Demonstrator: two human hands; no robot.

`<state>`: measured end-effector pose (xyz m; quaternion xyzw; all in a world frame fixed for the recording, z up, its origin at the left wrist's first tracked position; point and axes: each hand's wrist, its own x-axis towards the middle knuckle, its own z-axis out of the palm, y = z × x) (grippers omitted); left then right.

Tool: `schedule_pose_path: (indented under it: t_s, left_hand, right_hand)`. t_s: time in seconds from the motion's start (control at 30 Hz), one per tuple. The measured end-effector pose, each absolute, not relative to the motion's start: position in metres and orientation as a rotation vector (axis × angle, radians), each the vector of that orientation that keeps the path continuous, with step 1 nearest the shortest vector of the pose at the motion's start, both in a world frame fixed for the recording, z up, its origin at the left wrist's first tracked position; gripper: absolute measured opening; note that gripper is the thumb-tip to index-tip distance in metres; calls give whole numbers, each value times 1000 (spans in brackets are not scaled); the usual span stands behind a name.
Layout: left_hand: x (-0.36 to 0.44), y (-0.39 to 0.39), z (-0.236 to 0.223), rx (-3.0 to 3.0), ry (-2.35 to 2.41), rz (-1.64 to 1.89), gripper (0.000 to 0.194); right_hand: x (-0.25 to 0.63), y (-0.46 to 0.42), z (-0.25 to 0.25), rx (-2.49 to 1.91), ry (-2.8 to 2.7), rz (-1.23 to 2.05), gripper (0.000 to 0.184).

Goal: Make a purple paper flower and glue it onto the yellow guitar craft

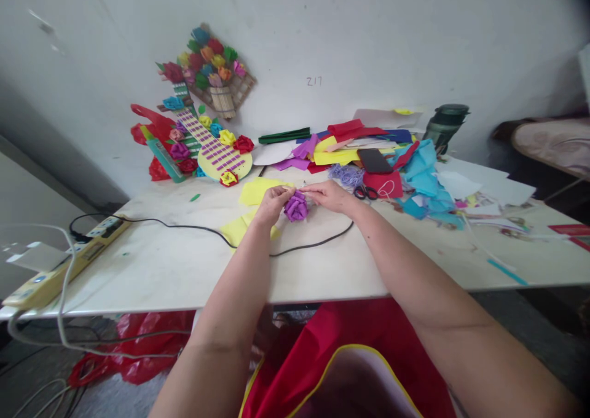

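Note:
A purple paper flower [296, 207] is between my two hands, just above the table top. My left hand [275, 201] pinches at its upper left edge with the fingers closed. From the other side, my right hand [328, 195] has its fingers pressed together at the flower's upper right edge. What exactly the fingertips grip behind the petals is too small to see. Yellow paper sheets [255, 192] lie beside and under my left hand. Black-handled scissors [365, 192] rest to the right of my right hand, near a tangle of lilac string [345, 175].
A black cable [308, 246] crosses the table [322, 279] below my hands toward a power strip [69, 261]. Behind stand a flower-decorated guitar craft [216, 150] and a glue bottle [163, 158]. Coloured paper [341, 153], a phone [374, 160] and a dark bottle [445, 129] are at the back right.

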<state>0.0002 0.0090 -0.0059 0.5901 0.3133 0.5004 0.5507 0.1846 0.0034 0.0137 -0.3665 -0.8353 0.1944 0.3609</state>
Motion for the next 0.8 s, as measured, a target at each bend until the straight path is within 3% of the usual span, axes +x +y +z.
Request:
schedule_pose_path:
  t_s: [0.8]
  left_hand:
    - [0, 6, -2, 1252, 791, 1184, 27]
  right_hand:
    - [184, -1, 16, -1024, -2280, -132, 28]
